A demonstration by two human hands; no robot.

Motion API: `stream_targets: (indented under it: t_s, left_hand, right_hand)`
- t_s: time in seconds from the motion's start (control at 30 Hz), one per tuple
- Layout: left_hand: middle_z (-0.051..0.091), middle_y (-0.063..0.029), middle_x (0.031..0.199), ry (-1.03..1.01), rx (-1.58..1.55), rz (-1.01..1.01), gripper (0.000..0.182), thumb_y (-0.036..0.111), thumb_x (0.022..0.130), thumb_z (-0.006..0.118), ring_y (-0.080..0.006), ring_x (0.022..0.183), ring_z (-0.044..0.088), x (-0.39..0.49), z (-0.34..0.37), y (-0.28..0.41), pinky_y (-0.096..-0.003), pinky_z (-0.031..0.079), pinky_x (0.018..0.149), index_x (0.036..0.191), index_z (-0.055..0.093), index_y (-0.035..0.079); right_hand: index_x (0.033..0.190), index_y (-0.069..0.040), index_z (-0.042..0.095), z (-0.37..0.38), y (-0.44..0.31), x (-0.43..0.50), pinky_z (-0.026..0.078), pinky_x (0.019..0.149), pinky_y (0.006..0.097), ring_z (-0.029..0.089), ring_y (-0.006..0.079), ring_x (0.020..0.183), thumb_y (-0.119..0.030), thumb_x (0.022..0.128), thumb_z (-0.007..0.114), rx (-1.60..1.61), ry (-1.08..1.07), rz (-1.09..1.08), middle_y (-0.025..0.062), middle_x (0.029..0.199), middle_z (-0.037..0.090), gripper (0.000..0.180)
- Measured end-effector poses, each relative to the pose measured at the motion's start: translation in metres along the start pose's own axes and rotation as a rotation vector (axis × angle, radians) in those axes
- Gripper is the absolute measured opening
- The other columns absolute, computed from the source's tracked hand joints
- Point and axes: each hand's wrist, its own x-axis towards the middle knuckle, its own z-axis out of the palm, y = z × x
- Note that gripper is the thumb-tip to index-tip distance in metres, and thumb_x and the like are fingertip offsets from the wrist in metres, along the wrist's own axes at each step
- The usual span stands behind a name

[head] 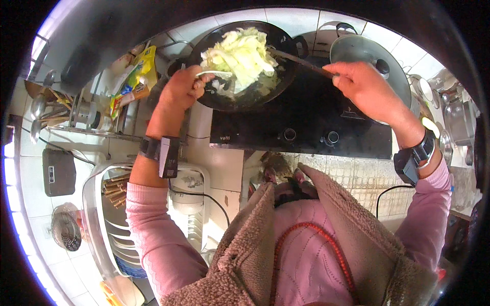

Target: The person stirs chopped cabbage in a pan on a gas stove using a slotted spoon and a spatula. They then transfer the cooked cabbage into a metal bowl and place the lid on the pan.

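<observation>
Chopped cabbage [243,57] is heaped in a dark wok [250,105] at the back left of a black glass gas hob [252,132]. My right hand [361,86] grips the handle of a spatula [300,61], whose head is hidden under the cabbage. At the wok's left rim, my left hand [187,86] has its fingers curled. A thin pale strip [214,72], seemingly cabbage, runs from between those fingers over the wok. Just beyond this hand shows the wok's left handle [174,68].
Behind my right forearm stands a large lidded pan [354,49]. On the left are a wire rack [115,134] with seasoning bags [141,76], and a dish drainer [92,206] holding plates and chopsticks. Stacked metalware [459,114] stands at the right. Two knobs [289,134] sit on the hob's front.
</observation>
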Motion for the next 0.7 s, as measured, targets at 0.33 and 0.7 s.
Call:
stream_targets:
  t_s: [0.33,0.7]
  left_hand:
    - [0.039,0.0027,0.057,0.218,0.066,0.098,0.033,0.023,0.098,0.049,-0.0047,0.043,0.030,-0.019,-0.008,0.043,-0.0216,0.020,0.037,0.105,0.061,-0.007]
    - [0.060,-0.0072,0.069,0.334,0.622,0.232,0.032,0.021,0.096,0.042,-0.0130,0.048,0.044,0.022,-0.028,0.020,-0.0309,0.035,0.041,0.084,0.060,-0.003]
  right_hand:
    - [0.117,0.001,0.062,-0.013,-0.003,0.015,0.042,0.067,0.0299,0.050,0.0138,0.069,-0.016,0.093,0.052,-0.056,0.136,-0.094,0.0071,0.075,0.057,0.031]
    - [0.106,-0.003,0.068,0.028,0.027,0.037,0.052,0.081,0.0413,0.066,0.0370,0.088,-0.018,0.088,0.054,0.026,0.142,-0.053,0.0204,0.090,0.068,0.028]
